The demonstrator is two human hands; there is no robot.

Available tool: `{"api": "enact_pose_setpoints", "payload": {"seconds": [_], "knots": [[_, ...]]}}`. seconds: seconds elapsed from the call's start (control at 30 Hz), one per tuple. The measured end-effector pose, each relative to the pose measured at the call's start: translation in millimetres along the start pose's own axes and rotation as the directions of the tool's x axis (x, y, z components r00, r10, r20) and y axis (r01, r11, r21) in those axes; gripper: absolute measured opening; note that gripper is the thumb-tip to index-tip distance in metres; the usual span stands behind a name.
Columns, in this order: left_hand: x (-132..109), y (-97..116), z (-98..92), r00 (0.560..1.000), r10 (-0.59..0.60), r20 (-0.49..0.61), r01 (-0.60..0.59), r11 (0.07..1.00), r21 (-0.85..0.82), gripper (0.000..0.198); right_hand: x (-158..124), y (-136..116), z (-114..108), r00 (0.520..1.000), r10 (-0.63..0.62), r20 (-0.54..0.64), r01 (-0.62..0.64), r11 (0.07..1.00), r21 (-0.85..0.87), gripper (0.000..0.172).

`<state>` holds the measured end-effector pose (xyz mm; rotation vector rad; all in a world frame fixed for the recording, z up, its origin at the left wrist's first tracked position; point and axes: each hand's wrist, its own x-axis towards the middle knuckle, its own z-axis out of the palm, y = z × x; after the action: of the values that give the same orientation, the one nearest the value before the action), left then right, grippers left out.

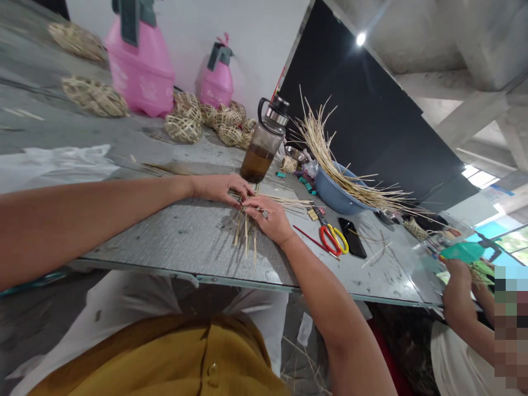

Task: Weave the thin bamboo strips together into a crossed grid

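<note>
Thin pale bamboo strips (246,236) lie crossed on the grey table top, some pointing toward me and others running off to the right. My left hand (225,188) rests over their crossing, fingers bent down onto the strips. Close against it, my right hand (270,217) pinches strips between thumb and fingers at the same crossing. The fingertips of both hands almost meet, and they hide the middle of the weave. Just beyond the hands stands a bottle (262,146) of brown liquid with a black lid.
Right of my hands lie scissors (330,239) with red and yellow handles, a red stick (309,242) and a black phone (352,237). A blue basin (336,192) holds long strips. Woven balls (183,126) and pink spray bottles (140,71) stand behind. Another person's arm (457,291) is at far right.
</note>
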<state>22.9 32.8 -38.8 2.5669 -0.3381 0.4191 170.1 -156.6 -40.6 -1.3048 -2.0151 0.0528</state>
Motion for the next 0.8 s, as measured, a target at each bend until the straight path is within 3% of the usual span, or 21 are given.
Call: {"api": "enact_pose_setpoints", "payload": {"seconds": [0.23, 0.5, 0.67, 0.8], "knots": [[-2, -5, 3.4, 1.000, 0.011, -0.019, -0.011, 1.000, 0.025, 0.028, -1, 0, -1, 0.999, -0.038, 0.029, 0.037, 0.999, 0.039, 0.029], [-3, -4, 4.2, 1.000, -0.009, -0.006, 0.009, 0.998, 0.056, 0.026, -1, 2, 1, 0.991, 0.086, 0.101, -0.086, 0.996, -0.001, 0.026], [-2, -3, 3.3, 1.000, -0.001, -0.027, 0.003, 0.998, 0.061, 0.030, 3, 6, 1, 0.975, -0.051, 0.218, 0.059, 0.998, -0.028, 0.007], [-3, -3, 3.2, 1.000, -0.005, -0.031, 0.007, 0.998, 0.070, 0.032, 4, 12, 3, 0.956, -0.116, 0.269, 0.138, 0.988, -0.064, 0.012]]}}
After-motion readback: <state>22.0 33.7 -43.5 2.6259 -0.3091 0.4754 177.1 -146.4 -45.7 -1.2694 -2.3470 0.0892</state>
